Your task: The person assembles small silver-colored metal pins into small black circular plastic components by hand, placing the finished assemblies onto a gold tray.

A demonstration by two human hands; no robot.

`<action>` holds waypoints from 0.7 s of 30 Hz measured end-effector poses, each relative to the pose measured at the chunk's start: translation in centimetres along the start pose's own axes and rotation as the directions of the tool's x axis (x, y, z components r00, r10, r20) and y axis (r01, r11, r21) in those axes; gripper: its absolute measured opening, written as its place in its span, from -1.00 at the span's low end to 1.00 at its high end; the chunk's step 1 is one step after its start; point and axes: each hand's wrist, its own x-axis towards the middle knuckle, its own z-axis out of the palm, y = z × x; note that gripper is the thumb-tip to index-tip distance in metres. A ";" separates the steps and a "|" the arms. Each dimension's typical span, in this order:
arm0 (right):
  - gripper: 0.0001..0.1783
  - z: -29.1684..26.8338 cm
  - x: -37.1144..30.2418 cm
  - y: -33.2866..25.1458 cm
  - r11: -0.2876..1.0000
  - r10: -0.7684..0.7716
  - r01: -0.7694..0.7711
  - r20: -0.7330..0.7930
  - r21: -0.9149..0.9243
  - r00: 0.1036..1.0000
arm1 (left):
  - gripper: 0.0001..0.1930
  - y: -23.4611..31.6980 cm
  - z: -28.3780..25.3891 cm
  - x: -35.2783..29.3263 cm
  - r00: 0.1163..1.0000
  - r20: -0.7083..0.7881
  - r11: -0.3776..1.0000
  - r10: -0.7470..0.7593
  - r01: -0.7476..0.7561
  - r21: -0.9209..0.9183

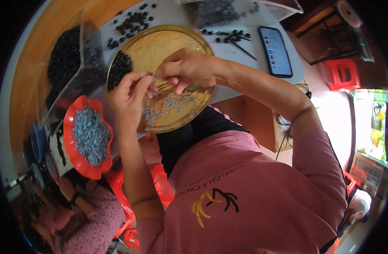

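While the left hand [132, 91] and right hand [187, 68] pinch a tiny greyish piece [154, 78] (blurred), a shiny round golden tray [170, 40] holds black beads [121, 67] and grey bits [177, 101].

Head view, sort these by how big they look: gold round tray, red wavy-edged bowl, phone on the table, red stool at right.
1. Gold tray
2. Red bowl
3. Phone and red stool: too alike to rank, and the stool stands farther off.
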 end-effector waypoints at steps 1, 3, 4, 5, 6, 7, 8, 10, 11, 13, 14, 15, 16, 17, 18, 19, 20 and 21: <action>-0.76 0.2 -0.4 -0.4 1.000 0.005 -0.005 0.024 0.004 1.000 | -0.88 -0.1 0.1 0.1 1.000 -0.019 1.000 -0.009 0.009 0.012; -0.77 0.5 -0.9 -1.0 0.924 -0.189 0.154 -0.070 -0.350 0.979 | -0.86 -0.3 0.1 0.3 0.996 0.008 0.982 -0.092 0.092 -0.167; -0.77 0.5 -0.9 -0.7 0.926 -0.186 0.157 -0.052 -0.344 0.981 | -0.86 -0.2 -0.1 0.3 0.995 -0.009 0.983 -0.099 0.096 -0.158; -0.77 0.3 -0.6 -0.3 0.836 -0.320 0.267 -0.030 -0.479 0.947 | -0.85 0.1 -0.3 0.3 0.989 0.016 0.972 -0.148 0.149 -0.182; -0.77 0.0 -0.3 0.1 0.714 -0.446 0.359 0.005 -0.601 0.895 | -0.84 0.1 -0.2 0.4 0.980 0.049 0.957 -0.195 0.201 -0.209; -0.79 -0.3 -0.1 0.4 0.447 -0.623 0.477 0.119 -0.757 0.773 | -0.81 0.1 -0.2 0.5 0.977 0.036 0.962 -0.209 0.212 -0.172; -0.79 -0.5 0.2 0.6 0.450 -0.621 0.482 0.125 -0.752 0.774 | -0.81 0.2 -0.1 0.4 0.977 0.028 0.962 -0.213 0.215 -0.169; -0.83 -0.6 0.6 0.8 0.243 -0.707 0.564 0.254 -0.789 0.660 | -0.79 0.4 -0.4 0.4 0.959 0.050 0.941 -0.279 0.284 -0.182; -0.83 -0.6 0.6 0.9 0.245 -0.706 0.570 0.259 -0.785 0.659 | -0.79 0.3 -0.6 0.5 0.959 0.043 0.941 -0.281 0.284 -0.181; -0.87 -0.7 0.7 0.9 0.114 -0.763 0.618 0.331 -0.778 0.556 | -0.78 -0.2 -1.0 0.6 0.941 0.102 0.903 -0.323 0.339 -0.263; -0.87 -0.7 0.7 0.8 0.114 -0.762 0.622 0.334 -0.774 0.555 | -0.78 -0.2 -1.1 0.5 0.941 0.097 0.904 -0.325 0.339 -0.262; -0.84 -0.6 0.6 0.7 0.207 -0.766 0.595 0.250 -0.777 0.592 | -0.77 -0.2 -1.1 0.3 0.949 0.061 0.916 -0.309 0.315 -0.247; -0.81 -0.6 0.6 0.7 0.298 -0.761 0.564 0.165 -0.770 0.627 | -0.77 -0.3 -1.0 0.3 0.956 0.025 0.929 -0.293 0.291 -0.231; -0.77 -0.8 0.5 0.8 0.412 -0.719 0.529 0.092 -0.742 0.689 | -0.77 -0.3 -1.0 0.2 0.956 0.023 0.929 -0.292 0.290 -0.231; -0.77 -0.8 0.5 0.8 0.413 -0.718 0.528 0.091 -0.742 0.690 | -0.78 -0.3 -1.0 0.3 0.962 0.000 0.944 -0.272 0.267 -0.192; -0.75 -0.7 0.5 0.7 0.616 -0.614 0.459 -0.026 -0.640 0.789 | -0.78 -0.2 -1.0 0.3 0.968 -0.023 0.958 -0.250 0.243 -0.153; -0.72 -0.7 0.5 0.6 0.784 -0.478 0.361 -0.119 -0.504 0.871 | -0.78 -0.3 -1.0 0.3 0.968 -0.023 0.958 -0.250 0.244 -0.153; -0.72 -0.8 0.5 0.4 0.784 -0.478 0.361 -0.120 -0.504 0.870 | -0.81 -0.3 -1.0 0.4 0.973 -0.062 0.968 -0.220 0.210 -0.139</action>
